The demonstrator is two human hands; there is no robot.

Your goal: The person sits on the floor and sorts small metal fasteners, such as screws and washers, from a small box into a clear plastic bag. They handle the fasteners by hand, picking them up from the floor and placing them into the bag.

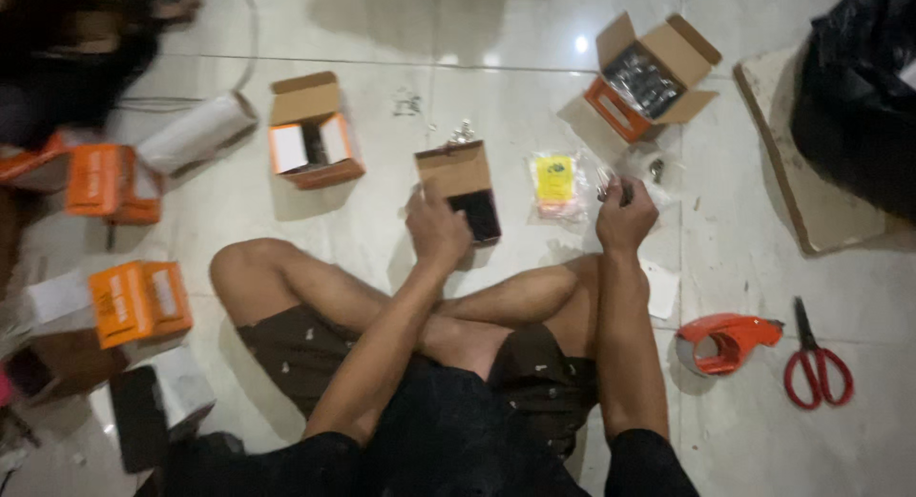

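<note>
Closest to you, your crossed legs (382,316) hide the floor under them. Just past your knees, your left hand (437,228) grips the small open box (463,187) with the dark inside. Right of that box, your right hand (625,214) pinches something tiny, too blurry to name. Farther right of the box sits a bigger open carton (649,77); the stuff far left is smeared.
</note>
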